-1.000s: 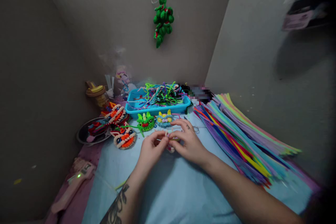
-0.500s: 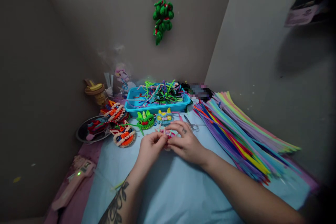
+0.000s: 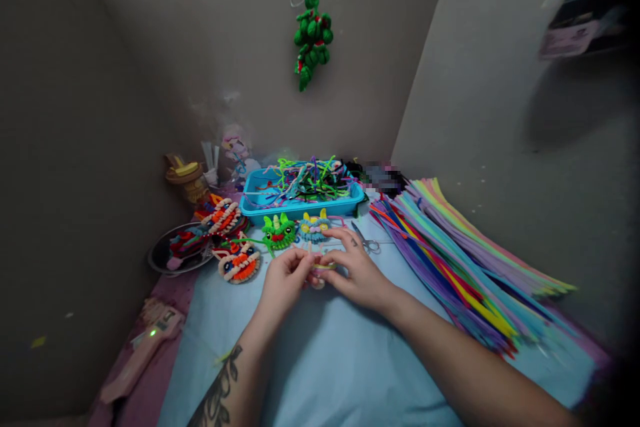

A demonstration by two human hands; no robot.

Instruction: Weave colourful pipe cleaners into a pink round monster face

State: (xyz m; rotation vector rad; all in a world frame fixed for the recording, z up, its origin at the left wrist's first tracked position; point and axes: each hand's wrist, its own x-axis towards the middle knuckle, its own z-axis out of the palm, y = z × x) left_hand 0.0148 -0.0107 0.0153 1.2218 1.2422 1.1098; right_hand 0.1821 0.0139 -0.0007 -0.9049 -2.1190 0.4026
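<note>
My left hand (image 3: pixel 284 278) and my right hand (image 3: pixel 356 270) meet over the light blue cloth (image 3: pixel 320 353). Both pinch a small pipe-cleaner piece (image 3: pixel 321 269) with pale yellow and pink strands between the fingertips. Most of that piece is hidden by my fingers. Just beyond my hands lie a green fuzzy face (image 3: pixel 278 231) and a blue and yellow one (image 3: pixel 313 227). Small scissors (image 3: pixel 367 241) lie by my right hand's far side.
A blue tray (image 3: pixel 300 207) of loose pipe-cleaner scraps stands behind the faces. A big fan of long coloured pipe cleaners (image 3: pixel 460 260) covers the right. Orange-and-white faces (image 3: pixel 239 265), a dark bowl (image 3: pixel 173 253) and a pink glue gun (image 3: pixel 143 350) sit left. A green ornament (image 3: pixel 311 37) hangs on the wall.
My hands stay together on the small piece, with only slight shifts of the fingers. The view wobbles a little up and down.
</note>
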